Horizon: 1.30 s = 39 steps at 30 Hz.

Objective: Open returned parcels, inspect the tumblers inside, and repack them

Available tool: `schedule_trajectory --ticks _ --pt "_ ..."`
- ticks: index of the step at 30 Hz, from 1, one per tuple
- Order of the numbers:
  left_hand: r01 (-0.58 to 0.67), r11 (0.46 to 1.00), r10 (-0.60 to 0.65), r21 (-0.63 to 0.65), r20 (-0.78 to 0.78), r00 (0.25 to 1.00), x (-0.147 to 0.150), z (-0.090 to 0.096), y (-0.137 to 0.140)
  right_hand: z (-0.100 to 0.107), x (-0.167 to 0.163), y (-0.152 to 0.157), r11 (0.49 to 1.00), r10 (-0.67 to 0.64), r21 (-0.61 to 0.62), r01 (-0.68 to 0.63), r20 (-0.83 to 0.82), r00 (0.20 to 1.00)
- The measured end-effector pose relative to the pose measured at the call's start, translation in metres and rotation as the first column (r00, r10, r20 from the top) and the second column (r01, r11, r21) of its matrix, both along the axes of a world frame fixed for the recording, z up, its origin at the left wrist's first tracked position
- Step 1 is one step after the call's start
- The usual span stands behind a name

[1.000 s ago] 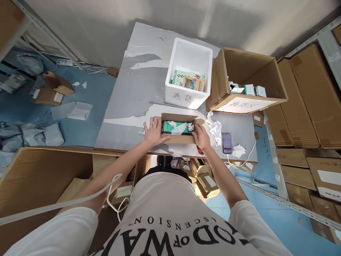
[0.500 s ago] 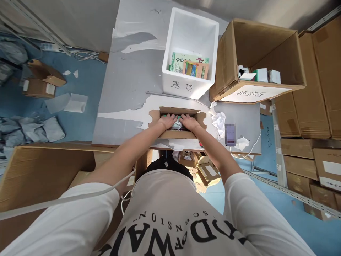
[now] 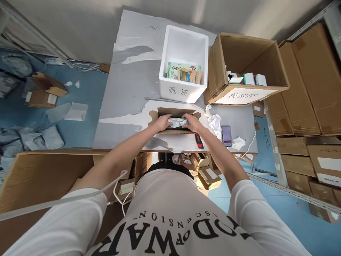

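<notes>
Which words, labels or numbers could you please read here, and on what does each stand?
"OF WAR": white shirt, upside down; preceding word distorted
"SCENSION": white shirt too, upside down
"退货": white foam box
"换货区": paper sheet on cardboard box
Too small or blurred: booklets, phone screen, shelf carton labels

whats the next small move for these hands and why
Probably ease the paper-covered green box straight up: the left hand and right hand grip its opposite ends, and the carton around it is open on top.

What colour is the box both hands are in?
The box is brown, shown best in the head view.
</notes>
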<state>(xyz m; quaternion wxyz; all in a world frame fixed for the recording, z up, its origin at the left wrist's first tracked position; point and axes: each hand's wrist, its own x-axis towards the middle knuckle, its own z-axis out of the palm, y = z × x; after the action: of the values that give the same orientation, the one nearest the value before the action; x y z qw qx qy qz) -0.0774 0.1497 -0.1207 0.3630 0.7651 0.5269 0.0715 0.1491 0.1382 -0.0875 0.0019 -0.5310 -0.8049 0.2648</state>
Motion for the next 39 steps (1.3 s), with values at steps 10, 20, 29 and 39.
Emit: schedule_trajectory --ticks 10,20,29,39 --pt "-0.31 0.908 0.402 -0.284 0.374 0.836 -0.065 0.065 -0.02 0.05 -0.055 0.015 0.99 -0.007 0.138 0.033 -0.179 0.984" --pt "-0.721 0.435 0.9 -0.539 0.274 0.338 -0.193 0.014 -0.067 0.014 -0.233 0.014 0.951 0.308 0.014 -0.308 -0.004 0.951" --pt "-0.792 0.485 0.866 -0.371 0.075 0.495 -0.186 -0.037 -0.061 0.011 -0.213 -0.003 0.9 0.411 0.165 -0.403 -0.021 0.911" --pt "0.096 0.937 -0.055 0.336 -0.128 0.99 -0.053 0.052 -0.081 0.014 -0.072 0.024 0.909 0.415 -0.062 -0.411 0.184 0.891"
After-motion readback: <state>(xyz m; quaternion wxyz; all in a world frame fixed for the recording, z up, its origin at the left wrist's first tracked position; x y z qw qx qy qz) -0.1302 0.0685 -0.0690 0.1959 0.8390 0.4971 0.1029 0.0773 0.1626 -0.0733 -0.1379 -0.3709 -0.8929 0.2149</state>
